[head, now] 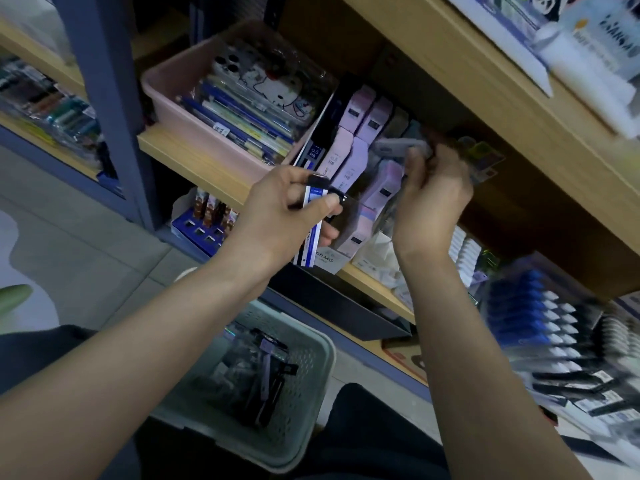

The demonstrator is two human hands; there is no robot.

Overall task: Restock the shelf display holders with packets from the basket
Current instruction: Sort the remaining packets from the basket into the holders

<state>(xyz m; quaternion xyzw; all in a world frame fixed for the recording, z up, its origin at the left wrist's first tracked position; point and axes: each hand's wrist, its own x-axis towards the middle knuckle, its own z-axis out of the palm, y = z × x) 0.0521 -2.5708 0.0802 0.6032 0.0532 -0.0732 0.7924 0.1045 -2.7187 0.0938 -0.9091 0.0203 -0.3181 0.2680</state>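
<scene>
While the left hand [294,209] pinches a blue-and-white packet [311,237] just before the display holder [330,259], the right hand [433,199] grips, fingers curled, a grey packet [394,147] over its lilac rows. Green basket [322,341], packets inside: below holder. Pink tray [162,84]: left of holder.

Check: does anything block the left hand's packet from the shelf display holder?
Only the right hand, gripping a grey packet at the display holder, covers its right side. The left hand holds the blue packet beside it.
</scene>
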